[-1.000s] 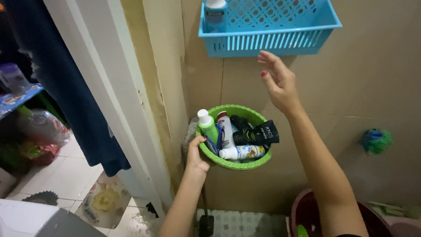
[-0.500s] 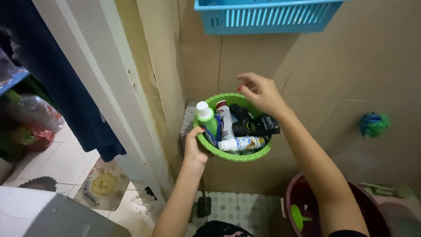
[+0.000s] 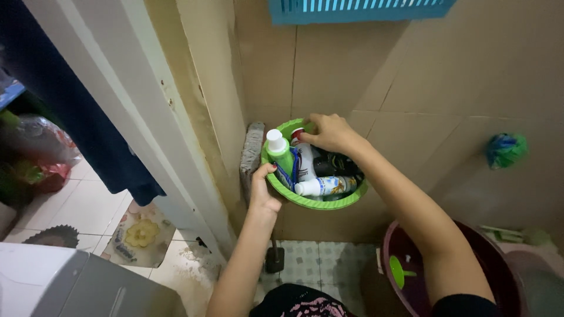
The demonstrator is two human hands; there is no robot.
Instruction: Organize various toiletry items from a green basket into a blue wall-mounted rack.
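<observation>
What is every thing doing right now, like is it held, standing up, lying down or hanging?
Green round basket: held at its rim by the left hand.
Right hand: fingers on the red-capped white bottle, upright in the basket.
Green bottle: upright, white cap on.
White spray bottle: lying on its side.
Blue basket: hanging on the wall.
Mesh sponge: hanging on the wall.

Round green basket (image 3: 346,201) is sitting held up against the beige tiled wall, rim tilted slightly toward the camera, packed full. Green bottle with white cap (image 3: 278,152) is standing upright at the left edge. White bottle with red top (image 3: 304,159) is standing just beside it, touching. White printed bottle (image 3: 324,186) is lying flat along the front rim. Black tubes (image 3: 335,165) are lying behind it.
</observation>
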